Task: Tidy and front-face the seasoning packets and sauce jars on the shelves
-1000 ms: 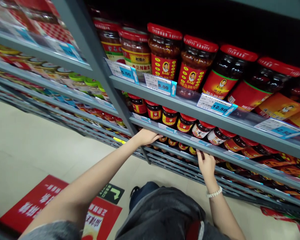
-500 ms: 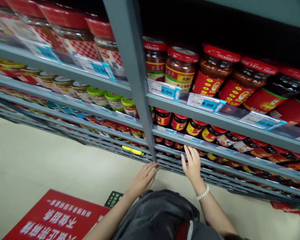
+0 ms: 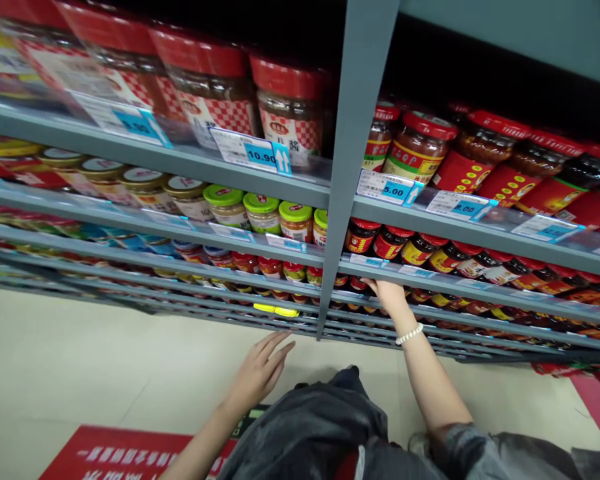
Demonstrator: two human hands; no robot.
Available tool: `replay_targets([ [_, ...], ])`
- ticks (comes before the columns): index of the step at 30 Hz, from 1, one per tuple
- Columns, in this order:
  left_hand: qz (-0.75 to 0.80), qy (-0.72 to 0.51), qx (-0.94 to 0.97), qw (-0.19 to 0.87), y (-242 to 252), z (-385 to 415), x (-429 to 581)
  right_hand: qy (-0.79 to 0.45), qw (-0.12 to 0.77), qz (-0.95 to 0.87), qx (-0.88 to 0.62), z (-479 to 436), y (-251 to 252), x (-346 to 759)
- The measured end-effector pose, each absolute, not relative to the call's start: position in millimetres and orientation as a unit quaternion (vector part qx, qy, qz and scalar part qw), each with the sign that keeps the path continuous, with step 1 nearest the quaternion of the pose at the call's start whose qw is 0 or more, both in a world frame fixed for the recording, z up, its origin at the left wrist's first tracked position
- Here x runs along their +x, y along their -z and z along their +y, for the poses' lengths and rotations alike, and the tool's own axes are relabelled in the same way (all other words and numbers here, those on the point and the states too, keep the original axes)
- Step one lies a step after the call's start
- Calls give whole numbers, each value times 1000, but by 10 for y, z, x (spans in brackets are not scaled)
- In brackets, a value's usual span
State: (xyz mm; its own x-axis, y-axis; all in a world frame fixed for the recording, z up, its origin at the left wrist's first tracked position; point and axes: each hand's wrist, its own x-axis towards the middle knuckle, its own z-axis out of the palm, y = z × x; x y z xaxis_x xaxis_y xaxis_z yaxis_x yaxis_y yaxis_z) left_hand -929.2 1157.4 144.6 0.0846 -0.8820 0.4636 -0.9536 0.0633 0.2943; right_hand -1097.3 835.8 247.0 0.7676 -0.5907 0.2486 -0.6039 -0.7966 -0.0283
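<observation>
I look down a grey shop shelving unit (image 3: 350,167) stocked with sauce jars. My right hand (image 3: 387,295), with a white bead bracelet at the wrist, reaches under a shelf edge among small red-lidded jars (image 3: 380,241); its fingers are hidden behind the shelf. My left hand (image 3: 260,368) hovers over the floor below the lower shelves, fingers stretched out and holding nothing. Large red-lidded jars (image 3: 420,143) stand on the upper shelf to the right, checked-label jars (image 3: 290,110) to the left of the upright.
Green-lidded jars (image 3: 260,210) fill the second shelf on the left. Blue price tags (image 3: 260,153) line the shelf edges. A red floor sticker (image 3: 125,457) lies on the beige floor at lower left. My dark grey clothing (image 3: 320,427) fills the bottom centre.
My view has swung left along the shelves. My left hand dropped from the shelf edge to hover above the floor. My right hand pushed further in under the shelf.
</observation>
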Motion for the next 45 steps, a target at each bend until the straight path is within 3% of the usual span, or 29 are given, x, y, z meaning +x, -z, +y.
replay_targets([
  [7, -698, -76, 649, 294, -1536, 11348, -9305, -199, 88, -415, 883, 8485, -2328, -10828],
  [14, -725, -79, 614, 303, -1685, 11121, -9219, -152, 70, -306, 937, 8462, -2408, -11086],
  [24, -753, -58, 584, 295, -1642, 11008, -9289, -169, 105, -375, 905, 8489, -2352, -10900],
  [28, -756, -56, 583, 291, -1622, 11016, -9261, -139, 99, -326, 930, 8552, -2442, -10972],
  [34, -740, -64, 602, 294, -1576, 11105, -9182, -112, 95, -395, 907, 8592, -2445, -10999],
  [45, -718, -71, 629, 288, -1433, 11313, -8999, -158, 46, -382, 909, 8927, -2261, -10429],
])
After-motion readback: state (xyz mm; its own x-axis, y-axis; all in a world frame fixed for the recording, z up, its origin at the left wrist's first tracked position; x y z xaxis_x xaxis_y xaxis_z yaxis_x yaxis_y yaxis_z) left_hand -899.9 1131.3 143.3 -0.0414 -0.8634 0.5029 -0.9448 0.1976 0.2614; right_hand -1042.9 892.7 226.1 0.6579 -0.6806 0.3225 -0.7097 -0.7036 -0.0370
